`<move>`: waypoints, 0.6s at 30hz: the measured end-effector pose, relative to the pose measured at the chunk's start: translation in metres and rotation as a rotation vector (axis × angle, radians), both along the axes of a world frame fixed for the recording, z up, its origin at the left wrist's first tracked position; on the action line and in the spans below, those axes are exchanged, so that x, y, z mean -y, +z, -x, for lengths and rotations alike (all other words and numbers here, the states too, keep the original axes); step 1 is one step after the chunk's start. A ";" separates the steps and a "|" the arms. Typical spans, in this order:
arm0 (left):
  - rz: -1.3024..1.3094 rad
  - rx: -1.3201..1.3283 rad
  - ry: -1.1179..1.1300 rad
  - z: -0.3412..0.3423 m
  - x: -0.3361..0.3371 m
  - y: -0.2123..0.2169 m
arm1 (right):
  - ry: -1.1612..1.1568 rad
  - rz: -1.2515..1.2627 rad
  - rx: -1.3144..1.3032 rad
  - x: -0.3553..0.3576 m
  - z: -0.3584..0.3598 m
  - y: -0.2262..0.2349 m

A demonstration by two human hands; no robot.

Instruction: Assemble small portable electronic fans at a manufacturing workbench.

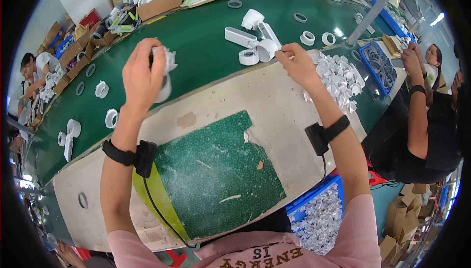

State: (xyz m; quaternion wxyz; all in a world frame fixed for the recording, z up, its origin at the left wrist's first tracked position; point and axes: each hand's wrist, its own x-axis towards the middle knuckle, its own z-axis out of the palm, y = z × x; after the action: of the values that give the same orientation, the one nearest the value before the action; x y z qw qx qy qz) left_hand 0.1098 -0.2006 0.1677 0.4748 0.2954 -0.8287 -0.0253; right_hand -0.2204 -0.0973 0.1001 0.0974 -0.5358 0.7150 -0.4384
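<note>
My left hand is raised over the near edge of the green belt, its fingers wrapped round a white plastic part. That part has a jagged upper end and a rounded lower end; my fingers hide its middle. Further right, my right hand has thumb and fingertips drawn together beside a white round housing. A small dark spot shows at those fingertips, too small to make out. Around that housing lie a white handle piece, another white housing and a white ring-shaped part.
Right of my right hand, small white plastic pieces are heaped. Beyond them stands a blue tray of grey rings. A green mat covers part of the worktable before me. A blue bin of white pieces sits by my lap. A co-worker is at right.
</note>
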 end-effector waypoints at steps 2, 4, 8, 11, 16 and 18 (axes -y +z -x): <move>-0.028 0.149 0.138 -0.017 0.033 -0.019 | -0.054 -0.075 -0.004 0.018 0.002 -0.012; -0.063 0.282 0.260 -0.009 0.049 -0.040 | -0.112 -0.204 -0.064 0.028 -0.003 -0.020; 0.108 0.413 0.190 0.049 0.024 -0.058 | -0.090 -0.268 -0.036 0.034 0.009 -0.020; -0.188 0.409 -0.076 0.102 0.008 -0.073 | -0.052 -0.254 0.016 0.034 0.009 -0.016; -0.405 0.491 -0.012 0.165 0.017 -0.091 | -0.033 -0.148 -0.099 0.040 0.004 -0.032; -0.449 0.454 -0.005 0.170 0.023 -0.091 | -0.020 -0.084 -0.178 0.042 0.000 -0.032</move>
State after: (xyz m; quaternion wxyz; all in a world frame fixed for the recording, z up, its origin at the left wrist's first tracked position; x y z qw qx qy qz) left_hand -0.0598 -0.2234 0.0764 0.2007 0.3889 -0.8879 -0.1421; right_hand -0.2206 -0.1393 0.0679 0.0515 -0.5607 0.7440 -0.3597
